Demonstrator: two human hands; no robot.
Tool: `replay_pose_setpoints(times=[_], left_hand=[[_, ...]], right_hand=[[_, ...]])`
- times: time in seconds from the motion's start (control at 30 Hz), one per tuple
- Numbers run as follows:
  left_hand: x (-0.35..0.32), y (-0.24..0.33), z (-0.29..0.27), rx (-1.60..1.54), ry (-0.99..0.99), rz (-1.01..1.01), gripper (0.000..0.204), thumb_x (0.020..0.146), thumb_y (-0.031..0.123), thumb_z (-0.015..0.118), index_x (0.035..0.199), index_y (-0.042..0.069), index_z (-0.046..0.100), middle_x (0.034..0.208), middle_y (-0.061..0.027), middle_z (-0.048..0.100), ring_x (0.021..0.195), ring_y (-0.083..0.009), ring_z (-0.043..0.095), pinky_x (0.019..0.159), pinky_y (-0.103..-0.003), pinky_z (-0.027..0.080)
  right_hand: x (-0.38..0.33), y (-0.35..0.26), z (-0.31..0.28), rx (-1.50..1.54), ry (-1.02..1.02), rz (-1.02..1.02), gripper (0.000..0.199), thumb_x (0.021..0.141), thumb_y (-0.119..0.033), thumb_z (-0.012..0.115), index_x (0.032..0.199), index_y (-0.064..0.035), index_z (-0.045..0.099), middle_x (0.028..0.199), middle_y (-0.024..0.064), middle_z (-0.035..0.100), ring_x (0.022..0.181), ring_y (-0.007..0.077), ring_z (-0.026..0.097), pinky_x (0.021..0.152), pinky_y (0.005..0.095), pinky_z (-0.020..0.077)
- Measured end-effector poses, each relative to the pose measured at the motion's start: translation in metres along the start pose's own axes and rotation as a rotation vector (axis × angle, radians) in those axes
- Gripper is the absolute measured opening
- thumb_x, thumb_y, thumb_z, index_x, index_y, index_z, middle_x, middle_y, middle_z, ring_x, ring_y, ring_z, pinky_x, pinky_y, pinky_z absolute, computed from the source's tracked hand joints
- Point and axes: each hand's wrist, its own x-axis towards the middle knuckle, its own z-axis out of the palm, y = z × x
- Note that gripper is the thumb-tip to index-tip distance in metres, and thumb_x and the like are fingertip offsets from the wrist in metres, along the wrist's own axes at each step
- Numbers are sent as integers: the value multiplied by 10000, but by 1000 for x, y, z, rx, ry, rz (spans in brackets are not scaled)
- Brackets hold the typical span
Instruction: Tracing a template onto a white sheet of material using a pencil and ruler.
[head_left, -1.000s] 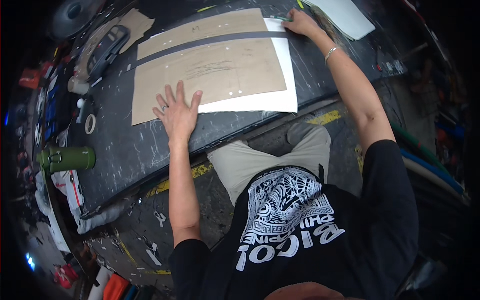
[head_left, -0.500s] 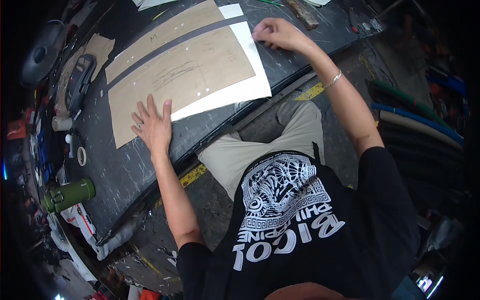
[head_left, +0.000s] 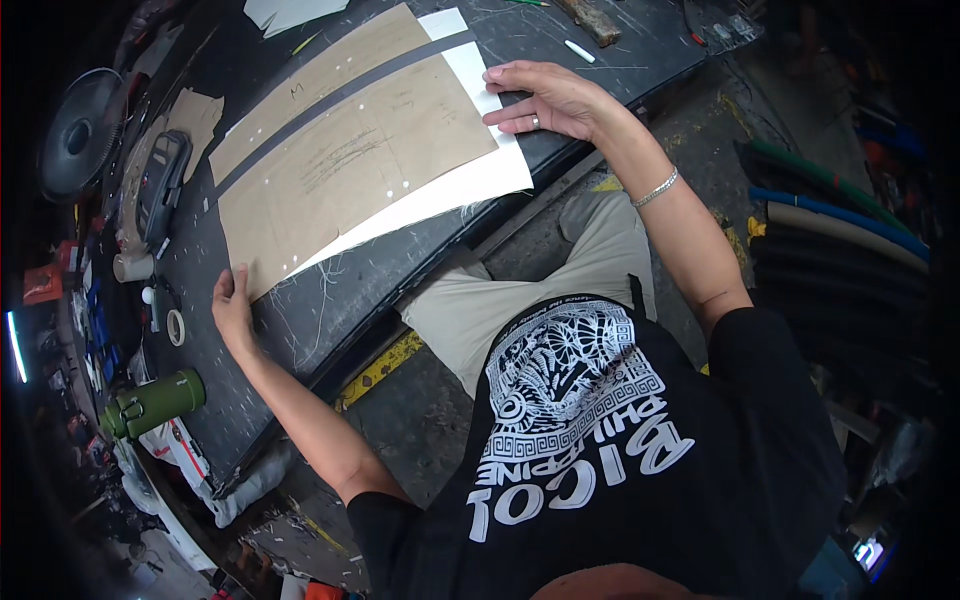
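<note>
Two brown cardboard pattern pieces (head_left: 360, 155) lie side by side on a white sheet (head_left: 470, 185) spread over a dark worktable (head_left: 330, 290). My left hand (head_left: 233, 312) rests at the near left corner of the larger cardboard piece, its fingers touching the edge. My right hand (head_left: 545, 98) lies flat on the white sheet at the right edge of the cardboard, fingers spread. A bracelet sits on the right wrist and a ring on one finger.
A green bottle (head_left: 150, 402) lies at the table's near left end beside a roll of tape (head_left: 176, 327). A small fan (head_left: 80, 130), a dark tool (head_left: 160, 190) and more cardboard sit at the far left. Coloured rolls (head_left: 850, 220) are stacked at right.
My left hand has slid from on top of the cardboard to its near left corner. My right hand stays at the right edge. The view has shifted.
</note>
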Motion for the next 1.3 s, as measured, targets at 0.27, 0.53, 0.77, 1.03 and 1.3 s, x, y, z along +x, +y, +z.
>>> replay_pose_setpoints(times=[0.27,0.53,0.77,1.03,1.3], left_hand=[[19,-5,-8,-171,-35,-82,605,875,258,817,1318,-88,592,1045,-97,721,804,-96,650,654,-220,489],[29,-15,-2,-237,-100,5,400,930,101,735,1273,-70,622,1028,-97,738,856,-124,683,740,-243,525],[14,27,28,-244,-117,-19,365,915,165,765,1192,-57,683,974,-72,738,844,-112,663,757,-236,502],[34,14,-2,217,-84,12,352,876,336,765,1038,23,773,826,-15,714,756,-87,605,718,-252,477],[39,27,2,387,-230,92,331,831,411,751,1003,133,797,679,-22,671,626,-105,601,616,-289,470]], right_hand=[[15,7,12,-298,8,-45,632,987,-373,683,1361,101,495,1164,146,607,873,152,659,652,200,515],[15,24,34,-684,114,-271,393,782,-93,662,1144,48,601,765,87,626,610,166,591,574,306,501],[-45,16,20,-819,134,-301,255,781,-91,654,1014,9,625,734,68,626,677,158,598,631,327,491],[-54,10,34,-960,204,-124,270,795,-117,749,1001,16,638,751,77,660,691,164,640,646,321,514],[-40,44,-6,-871,154,-183,378,827,-168,823,1139,-20,670,782,-18,598,727,59,548,644,228,458]])
